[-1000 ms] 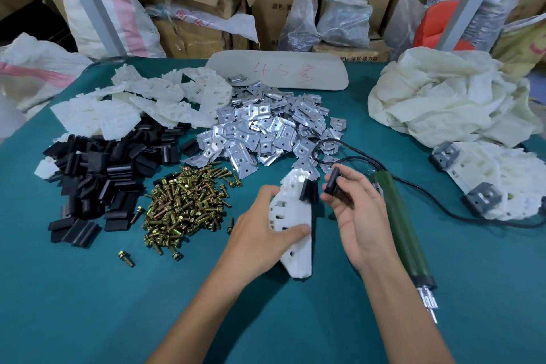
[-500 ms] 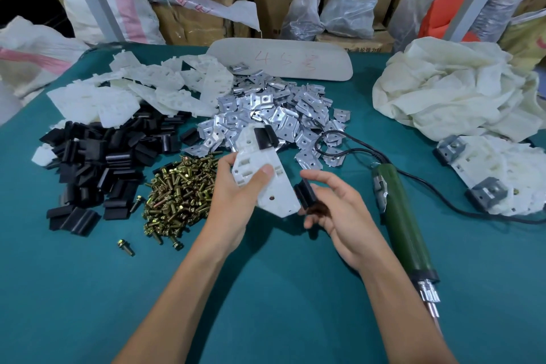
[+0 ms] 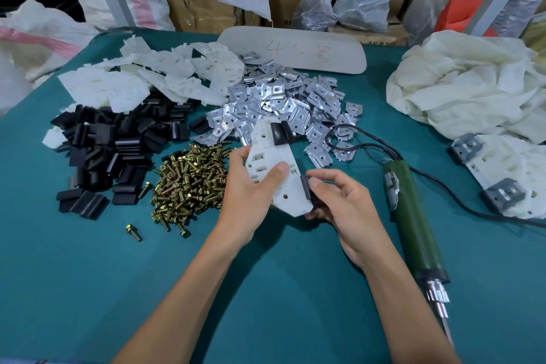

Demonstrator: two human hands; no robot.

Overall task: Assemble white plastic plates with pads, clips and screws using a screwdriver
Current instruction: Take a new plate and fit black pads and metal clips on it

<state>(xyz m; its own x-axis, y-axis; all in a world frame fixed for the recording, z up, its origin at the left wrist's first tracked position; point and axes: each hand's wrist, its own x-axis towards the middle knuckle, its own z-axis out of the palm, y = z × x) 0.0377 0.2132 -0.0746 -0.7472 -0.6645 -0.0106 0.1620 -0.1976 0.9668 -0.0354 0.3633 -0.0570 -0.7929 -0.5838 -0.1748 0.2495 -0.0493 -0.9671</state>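
Plate: I hold the plate [image 3: 292, 201] above the desk [image 3: 266, 289] centre; one pad [image 3: 279, 133] sits on its 12 o'clock end.
Left: my left hand [image 3: 251, 195] grips the plate from 9 o'clock, thumb across its face.
Right: my right hand [image 3: 345, 204] pinches a second pad [image 3: 305, 190] against the plate's 3 o'clock edge.
Near: screws [image 3: 189, 180] heaped at 9 o'clock, touching my left hand; clips [image 3: 283, 106] heaped at 12.
Farther: spare pads [image 3: 112, 151] at 9 to 10; spare plates [image 3: 153, 80] at 11.
Tool: screwdriver [image 3: 413, 216] lies at 3 o'clock, untouched, bit toward 5.
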